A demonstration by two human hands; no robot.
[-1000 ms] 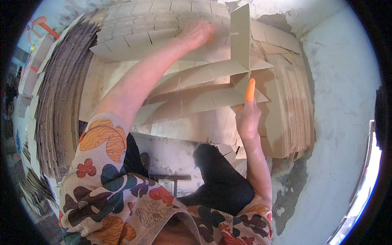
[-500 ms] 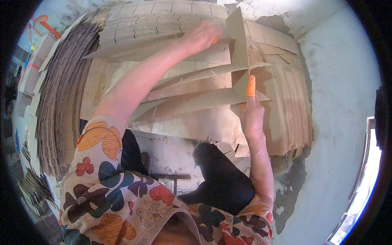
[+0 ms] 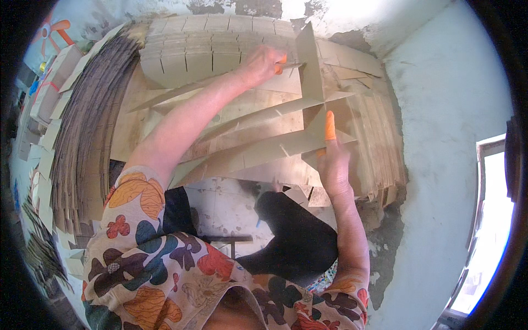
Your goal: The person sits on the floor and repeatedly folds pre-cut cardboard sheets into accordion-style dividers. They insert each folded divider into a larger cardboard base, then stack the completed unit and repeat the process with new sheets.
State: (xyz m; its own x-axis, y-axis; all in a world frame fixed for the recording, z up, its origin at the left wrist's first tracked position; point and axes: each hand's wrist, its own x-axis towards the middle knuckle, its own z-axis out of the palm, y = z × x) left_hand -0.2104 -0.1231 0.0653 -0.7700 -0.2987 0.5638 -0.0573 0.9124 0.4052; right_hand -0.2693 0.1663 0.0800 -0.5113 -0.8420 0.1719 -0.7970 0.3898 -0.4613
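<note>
My left hand (image 3: 265, 64), with orange finger covers, is closed on the right end of a long cardboard strip (image 3: 198, 86) that slants down to the left. That end lies just left of an upright cardboard crosspiece (image 3: 309, 60). My right hand (image 3: 334, 160) grips the near end of this crosspiece, its orange-covered thumb (image 3: 330, 125) lying along it. Two more long strips, a middle one (image 3: 258, 116) and a nearer one (image 3: 242, 149), cross the crosspiece and stand on edge, their short ends poking out at its right. My left forearm hides part of the strips.
Behind the work surface (image 3: 146, 115) lies a stack of slotted cardboard strips (image 3: 203, 52). A tall stack of dark-edged cardboard (image 3: 91, 121) runs along the left, and another stack (image 3: 379, 146) stands at the right beside the wall (image 3: 445, 104). Cartons (image 3: 55, 88) sit at the far left.
The strip in my left hand has tilted, its left end swinging nearer to me. My right hand keeps its hold on the crosspiece. The whole view has shifted slightly.
</note>
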